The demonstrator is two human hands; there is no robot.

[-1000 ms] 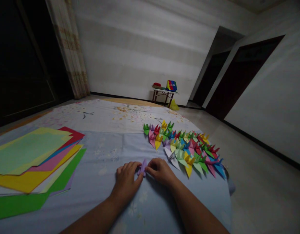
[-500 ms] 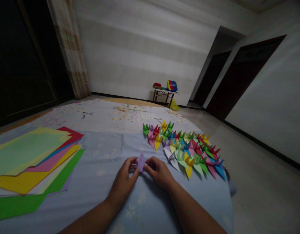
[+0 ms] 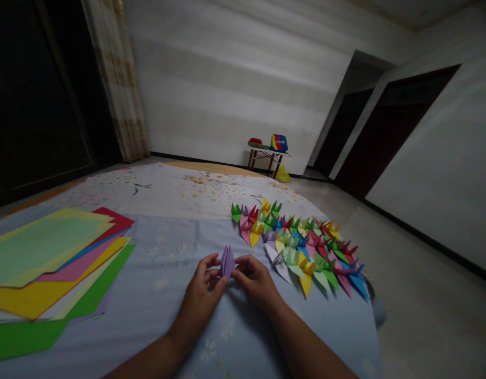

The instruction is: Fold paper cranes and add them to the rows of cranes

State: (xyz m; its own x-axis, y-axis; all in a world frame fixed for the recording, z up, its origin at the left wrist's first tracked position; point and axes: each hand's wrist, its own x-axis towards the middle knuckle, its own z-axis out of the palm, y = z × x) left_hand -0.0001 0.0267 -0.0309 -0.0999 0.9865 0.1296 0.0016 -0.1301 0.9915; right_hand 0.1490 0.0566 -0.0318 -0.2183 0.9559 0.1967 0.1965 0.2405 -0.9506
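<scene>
A small folded piece of purple origami paper (image 3: 228, 261) stands between my hands over the blue tablecloth (image 3: 168, 300), its narrow points upward. My left hand (image 3: 205, 281) grips its left side, thumb at the lower edge and fingers curled behind. On the right side, my right hand (image 3: 255, 279) pinches the paper between thumb and fingers. To the right, many folded paper cranes (image 3: 306, 268) in several colours stand in rows. On the left lies a fanned stack of coloured paper sheets (image 3: 89, 258).
The round table carries a white floral cloth (image 3: 168, 195) at its far part. Beyond it, a small side table (image 3: 266, 152) by the wall holds a multicoloured box (image 3: 279, 142) and a red item. A yellow bag (image 3: 282, 174) sits on the floor beside it.
The purple paper has turned slightly, and its upper end now shows split narrow points. Both hands stay on it, with the left fingers a little more spread. The view has shifted slightly.
</scene>
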